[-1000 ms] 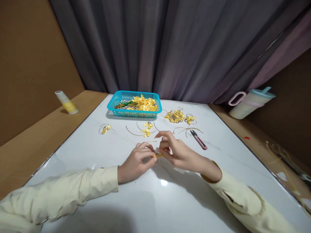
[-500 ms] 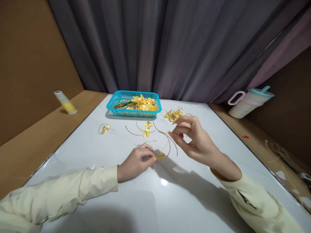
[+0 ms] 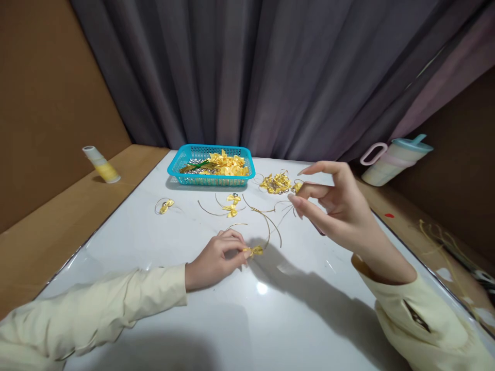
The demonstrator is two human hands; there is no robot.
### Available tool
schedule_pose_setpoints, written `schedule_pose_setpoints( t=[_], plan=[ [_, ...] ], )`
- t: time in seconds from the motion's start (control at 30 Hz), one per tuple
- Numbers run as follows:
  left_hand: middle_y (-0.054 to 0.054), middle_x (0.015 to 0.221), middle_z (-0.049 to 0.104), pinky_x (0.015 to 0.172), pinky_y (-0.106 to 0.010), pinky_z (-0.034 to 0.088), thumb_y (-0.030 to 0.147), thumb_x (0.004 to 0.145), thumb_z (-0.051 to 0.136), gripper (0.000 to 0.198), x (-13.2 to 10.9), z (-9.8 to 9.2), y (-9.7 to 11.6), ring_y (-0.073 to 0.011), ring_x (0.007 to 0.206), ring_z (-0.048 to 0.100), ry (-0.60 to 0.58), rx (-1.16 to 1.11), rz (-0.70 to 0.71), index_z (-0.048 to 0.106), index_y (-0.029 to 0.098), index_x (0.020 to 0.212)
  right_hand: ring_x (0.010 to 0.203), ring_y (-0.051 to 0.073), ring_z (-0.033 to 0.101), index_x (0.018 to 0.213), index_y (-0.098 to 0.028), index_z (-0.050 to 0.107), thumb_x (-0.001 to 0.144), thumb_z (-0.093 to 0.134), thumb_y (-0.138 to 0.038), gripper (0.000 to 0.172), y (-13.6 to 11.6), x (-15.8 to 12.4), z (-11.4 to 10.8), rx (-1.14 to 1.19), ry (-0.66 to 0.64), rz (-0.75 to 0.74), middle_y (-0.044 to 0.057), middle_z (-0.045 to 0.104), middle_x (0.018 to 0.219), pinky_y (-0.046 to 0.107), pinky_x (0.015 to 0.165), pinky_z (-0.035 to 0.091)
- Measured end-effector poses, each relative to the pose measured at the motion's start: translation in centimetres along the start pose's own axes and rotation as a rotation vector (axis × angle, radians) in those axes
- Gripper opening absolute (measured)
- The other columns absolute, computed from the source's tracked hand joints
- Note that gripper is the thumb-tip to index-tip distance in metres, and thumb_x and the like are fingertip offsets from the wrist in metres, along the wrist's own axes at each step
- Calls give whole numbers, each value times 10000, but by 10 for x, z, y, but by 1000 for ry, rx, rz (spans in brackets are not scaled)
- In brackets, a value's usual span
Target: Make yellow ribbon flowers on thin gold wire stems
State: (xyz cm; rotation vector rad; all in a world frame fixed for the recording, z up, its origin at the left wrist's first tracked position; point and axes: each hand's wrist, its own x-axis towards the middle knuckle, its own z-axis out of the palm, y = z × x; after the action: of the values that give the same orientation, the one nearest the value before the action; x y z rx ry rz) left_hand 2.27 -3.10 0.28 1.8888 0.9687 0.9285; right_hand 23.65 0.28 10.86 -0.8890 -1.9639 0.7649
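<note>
In my left hand (image 3: 220, 257), thumb and forefinger pinch a small yellow ribbon bow (image 3: 254, 251) just above the white tabletop. My right hand (image 3: 336, 206) is raised to the right, thumb and middle finger closed together, forefinger held out. A faint thin thread (image 3: 279, 221) runs from near the bow up to those fingertips. Between the hands lie loose curved gold wires (image 3: 268, 224). Beyond my left hand are two yellow bows (image 3: 232, 210) with wires around them. A pile of finished-looking yellow bows (image 3: 276, 183) sits behind my right hand.
A blue plastic basket (image 3: 211, 180) holding yellow bows, silvery pieces and a tied wire bundle stands at the back. One bow with wire (image 3: 166, 206) lies left. A thread cone (image 3: 102, 166) and a tumbler (image 3: 394, 162) stand on the side ledges. A dark curtain (image 3: 232, 77) hangs behind.
My right hand has moved right and slightly up, away from the bow, the thin thread stretching longer. My left hand keeps its pinch on the bow in nearly the same place.
</note>
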Motion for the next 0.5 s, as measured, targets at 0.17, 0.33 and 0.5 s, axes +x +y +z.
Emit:
schedule_pose_setpoints(
  t=[0.17, 0.33, 0.5],
  plan=[
    [-77, 744, 616, 796, -324, 431, 285, 861, 521, 287, 3, -10, 10, -200, 869, 545, -21, -284, -68, 660, 140, 657, 566, 103, 518, 1085, -215, 404, 788, 617, -207, 366, 35, 6, 14, 550, -197, 341, -55, 531, 601, 249, 580, 418],
    [-71, 781, 623, 820, -311, 403, 291, 871, 527, 282, 8, -23, 16, -187, 859, 546, 12, -348, -60, 656, 124, 684, 451, 65, 383, 1076, -161, 453, 773, 586, -108, 335, 60, 5, 31, 1081, -424, 540, -88, 446, 463, 243, 597, 410],
    [-48, 728, 620, 821, -288, 393, 269, 875, 528, 256, 10, -26, 17, -176, 869, 539, 33, -340, -19, 641, 136, 688, 452, 69, 400, 1086, -161, 485, 809, 533, -78, 294, 58, 2, 31, 1193, -426, 511, -74, 448, 461, 263, 638, 425]
  ],
)
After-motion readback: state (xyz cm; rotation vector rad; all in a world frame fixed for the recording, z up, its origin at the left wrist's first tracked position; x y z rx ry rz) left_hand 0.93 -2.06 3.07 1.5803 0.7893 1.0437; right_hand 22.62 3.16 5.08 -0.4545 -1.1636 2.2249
